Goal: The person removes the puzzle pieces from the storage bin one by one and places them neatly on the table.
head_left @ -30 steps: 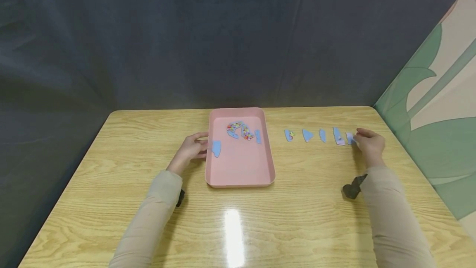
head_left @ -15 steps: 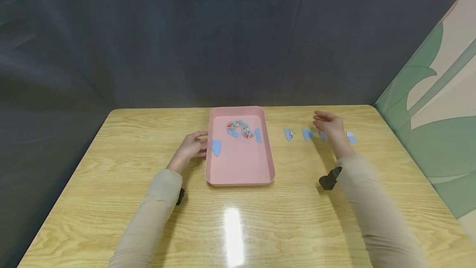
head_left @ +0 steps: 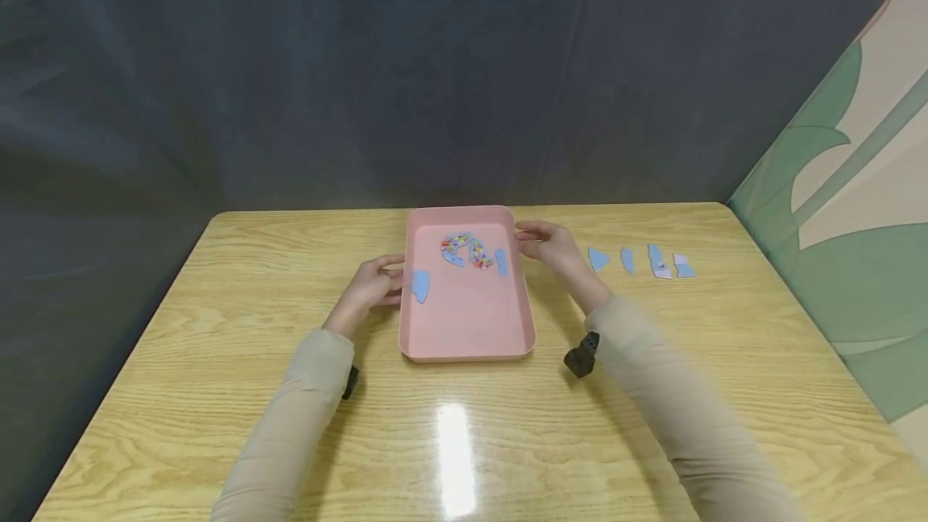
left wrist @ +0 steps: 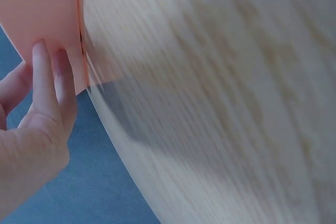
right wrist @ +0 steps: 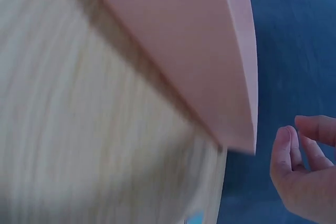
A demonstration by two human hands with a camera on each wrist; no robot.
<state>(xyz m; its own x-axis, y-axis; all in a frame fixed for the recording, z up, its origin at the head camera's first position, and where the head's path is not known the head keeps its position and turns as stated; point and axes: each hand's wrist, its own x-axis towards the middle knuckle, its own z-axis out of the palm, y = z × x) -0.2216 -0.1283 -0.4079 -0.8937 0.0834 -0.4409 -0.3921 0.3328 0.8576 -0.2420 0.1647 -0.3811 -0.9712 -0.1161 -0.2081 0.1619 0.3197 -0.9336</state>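
The left hand point(head_left: 371, 284), fingers straight and parted, touches the pink tray point(head_left: 471, 321) — probably light, stiff plastic, best held by opposite rims — near the table point(head_left: 239, 296)'s back edge. The right hand point(head_left: 547, 244), loosely curled, seemingly empty, hovers beside blue puzzle pieces point(head_left: 598, 259).

Centre: smooth, plastic-looking tray point(head_left: 471, 316); lower half: glossy, wood-grained tabletop point(head_left: 518, 417); top: matt cloth backdrop point(head_left: 449, 79).

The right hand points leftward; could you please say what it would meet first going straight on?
The right hand would probably meet the tray first, at its right wall, though the hand's height is unclear.
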